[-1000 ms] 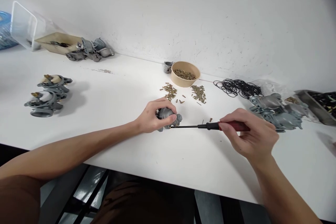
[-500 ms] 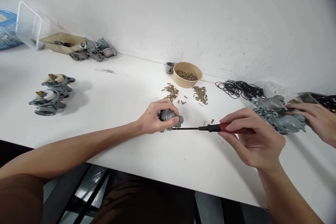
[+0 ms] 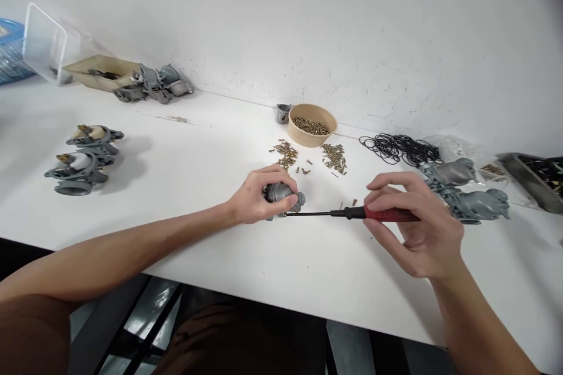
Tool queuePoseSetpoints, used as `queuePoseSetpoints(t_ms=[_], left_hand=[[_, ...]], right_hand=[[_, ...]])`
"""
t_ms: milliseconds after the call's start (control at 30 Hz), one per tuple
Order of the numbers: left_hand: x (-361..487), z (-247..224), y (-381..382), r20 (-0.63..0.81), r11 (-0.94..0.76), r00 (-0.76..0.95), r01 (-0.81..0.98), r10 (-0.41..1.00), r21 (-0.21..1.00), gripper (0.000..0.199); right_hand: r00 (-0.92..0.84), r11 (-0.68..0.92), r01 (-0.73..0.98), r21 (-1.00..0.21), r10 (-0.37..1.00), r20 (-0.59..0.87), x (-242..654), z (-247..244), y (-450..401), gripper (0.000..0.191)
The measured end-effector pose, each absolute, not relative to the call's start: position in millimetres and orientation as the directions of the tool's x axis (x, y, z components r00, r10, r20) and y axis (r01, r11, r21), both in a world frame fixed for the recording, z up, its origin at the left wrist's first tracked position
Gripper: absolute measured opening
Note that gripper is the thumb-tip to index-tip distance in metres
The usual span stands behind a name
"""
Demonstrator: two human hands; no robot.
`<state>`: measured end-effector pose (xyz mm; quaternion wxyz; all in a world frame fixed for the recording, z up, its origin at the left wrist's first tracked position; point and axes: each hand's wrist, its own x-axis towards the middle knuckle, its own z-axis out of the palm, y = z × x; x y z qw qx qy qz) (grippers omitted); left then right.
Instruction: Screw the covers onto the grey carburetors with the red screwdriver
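1. Left hand [image 3: 259, 194]: grip wrapped around the gray metal part [image 3: 278, 192], mid-desk [image 3: 211, 269].
2. Right hand [image 3: 424, 225]: grip clasping the red-handled screwdriver [image 3: 389, 214], its shaft pointing to 9 o'clock, tip at the part's near edge.
3. From the part, bowl [image 3: 308, 139] at 1 o'clock, black rings [image 3: 400, 149] at 2.

Left fingers [image 3: 285, 204] gripping grey metal part [image 3: 278, 191], screwdriver [image 3: 389, 214] (red-handled) in right hand [image 3: 422, 225]
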<state>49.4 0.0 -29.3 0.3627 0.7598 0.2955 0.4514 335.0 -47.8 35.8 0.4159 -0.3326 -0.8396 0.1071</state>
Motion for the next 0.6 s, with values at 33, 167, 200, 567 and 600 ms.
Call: queuePoseSetpoints(t_ms=[33,167,200,567,600], left_hand=[[49,-29,0,0.472,-0.563,0.419,0.121,0.776,0.818,0.01],[48,-30,1,0.469,-0.558,0.411,0.128,0.782,0.82,0.009],[48,-30,1,0.469,-0.558,0.406,0.131,0.784,0.819,0.009],[44,-32,2,0.45,-0.547,0.362,0.233,0.816,0.804,0.028],[42,-32,4,0.47,-0.573,0.369,0.253,0.802,0.78,0.035]], right_hand=[[-0.445,0.766,0.447,-0.462,0.639,0.628,334,36,-48,0.026],[-0.393,0.757,0.491,-0.432,0.635,0.665,334,36,-46,0.025],[-0.395,0.751,0.51,-0.42,0.638,0.661,335,36,-45,0.024],[-0.395,0.781,0.474,-0.407,0.602,0.694,330,31,-44,0.032],[-0.4,0.793,0.468,-0.389,0.583,0.707,329,30,-45,0.033]])
